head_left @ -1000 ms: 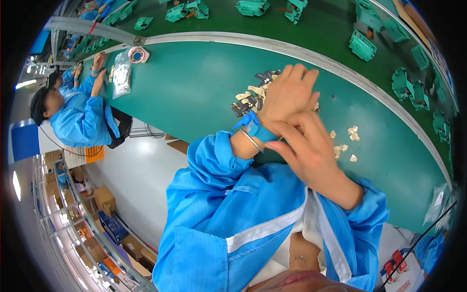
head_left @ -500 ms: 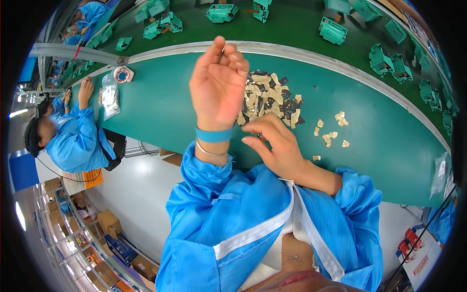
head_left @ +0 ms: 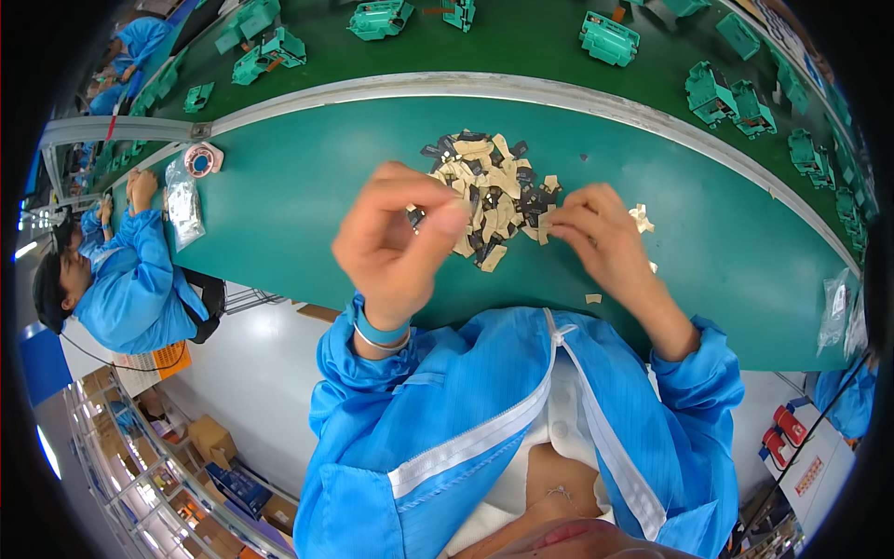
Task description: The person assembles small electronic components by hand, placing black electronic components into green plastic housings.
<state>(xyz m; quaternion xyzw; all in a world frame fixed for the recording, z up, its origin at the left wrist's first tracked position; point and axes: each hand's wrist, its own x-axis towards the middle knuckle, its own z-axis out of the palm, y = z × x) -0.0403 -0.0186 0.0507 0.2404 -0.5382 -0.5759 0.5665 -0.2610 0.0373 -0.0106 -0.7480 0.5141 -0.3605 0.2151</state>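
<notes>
A loose heap of small cream and black flat pieces (head_left: 498, 191) lies on the green tabletop. My left hand (head_left: 396, 242) is raised at the heap's left edge, thumb and fingers curled together. Small dark bits show in the gap between them; whether they are held or lie behind is unclear. At the heap's right edge my right hand (head_left: 605, 242) is closed, its fingertips pinching a cream-coloured piece (head_left: 543, 229). A few cream scraps (head_left: 642, 218) lie beside this hand, partly covered by it, and another scrap (head_left: 593, 299) lies nearer to me.
Beyond the table's pale raised edge (head_left: 447, 84), a dark green surface carries several green plastic housings (head_left: 610, 39). To the left are a tape roll (head_left: 202, 160), a clear bag (head_left: 184, 210) and a seated co-worker (head_left: 130, 279). Another clear bag (head_left: 833, 312) lies far right.
My left hand has come down from its raised, palm-showing pose and turned toward the heap. My right hand has moved right, to the heap's right edge. The view has shifted slightly.
</notes>
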